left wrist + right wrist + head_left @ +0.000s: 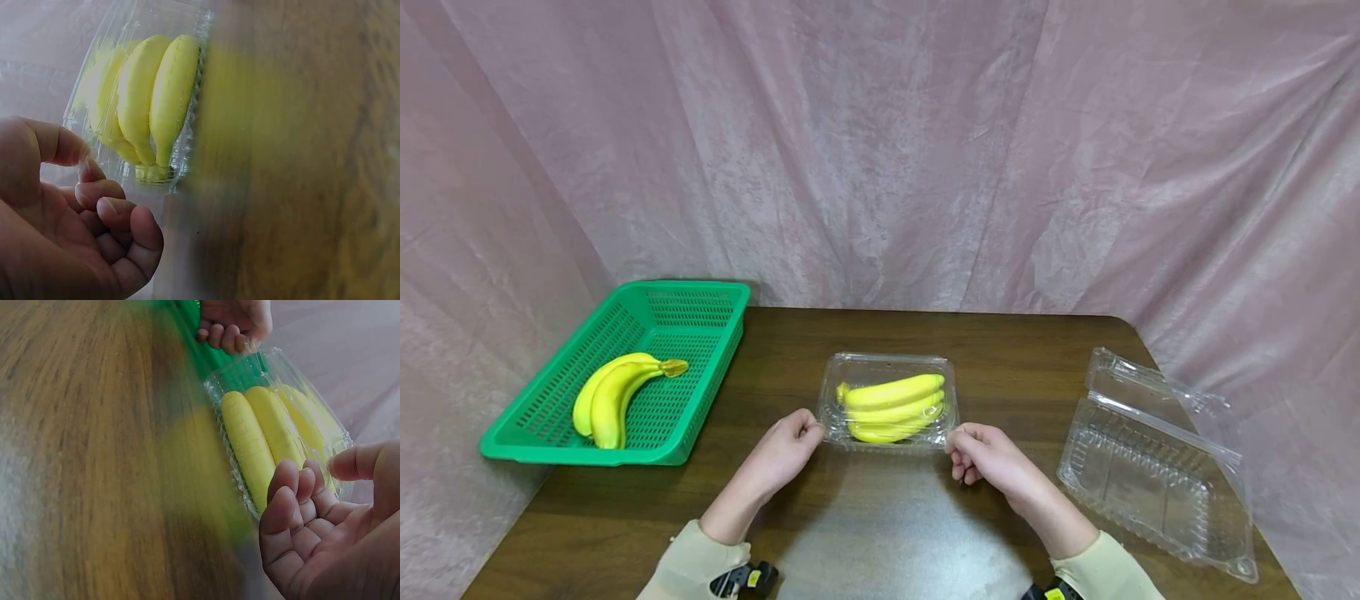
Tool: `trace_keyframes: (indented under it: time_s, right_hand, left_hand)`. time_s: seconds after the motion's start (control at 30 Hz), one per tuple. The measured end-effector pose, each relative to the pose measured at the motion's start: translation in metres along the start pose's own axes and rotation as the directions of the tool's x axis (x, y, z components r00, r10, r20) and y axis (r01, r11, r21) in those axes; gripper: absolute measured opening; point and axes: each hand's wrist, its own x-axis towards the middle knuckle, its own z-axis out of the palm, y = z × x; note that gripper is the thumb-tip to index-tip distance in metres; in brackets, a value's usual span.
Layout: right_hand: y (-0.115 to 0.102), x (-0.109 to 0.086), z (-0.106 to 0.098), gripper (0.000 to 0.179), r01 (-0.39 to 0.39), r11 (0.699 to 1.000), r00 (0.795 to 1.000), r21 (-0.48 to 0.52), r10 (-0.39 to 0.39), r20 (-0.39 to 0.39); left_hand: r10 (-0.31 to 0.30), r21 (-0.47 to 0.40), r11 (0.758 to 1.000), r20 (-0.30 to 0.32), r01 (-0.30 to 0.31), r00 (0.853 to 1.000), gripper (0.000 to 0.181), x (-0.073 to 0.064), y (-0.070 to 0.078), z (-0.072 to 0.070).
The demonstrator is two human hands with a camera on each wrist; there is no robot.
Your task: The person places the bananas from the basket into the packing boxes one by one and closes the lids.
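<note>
A clear plastic clamshell box (887,362) lies on the table with its lid down over a bunch of yellow bananas (895,392). At its near left corner my left hand (786,443) pinches the rim between thumb and index finger, its other fingers curled beneath. The near right corner is pinched the same way by my right hand (988,457). In the left wrist view the bananas (134,94) show through the plastic, stems toward the left hand (81,225). The right wrist view shows the right hand's thumb and index finger (322,490) at the box edge.
On the left stands a green plastic basket (709,367) with another bunch of bananas (617,400) in it. A second clear clamshell box (1150,475), lid raised, lies at the table's right edge. Pink curtains (880,158) hang behind the brown table (790,333).
</note>
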Motion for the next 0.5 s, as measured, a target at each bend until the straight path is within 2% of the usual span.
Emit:
trace_keyframes:
  time_s: [0.2, 0.5]
  right_hand:
    - [0.001, 0.002, 0.001, 0.016, 0.020, 1.000, 1.000, 0.007, -0.020, 0.000]
    - [-0.002, 0.003, 0.010, 0.010, -0.007, 0.999, 0.989, -0.039, 0.001, -0.145]
  left_hand:
    - [0.012, 0.018, 1.000, -0.012, -0.012, 1.000, 0.023, 0.003, -0.002, 0.000]
    - [0.007, 0.046, 0.999, -0.023, -0.006, 1.000, 0.022, 0.005, -0.002, 0.001]
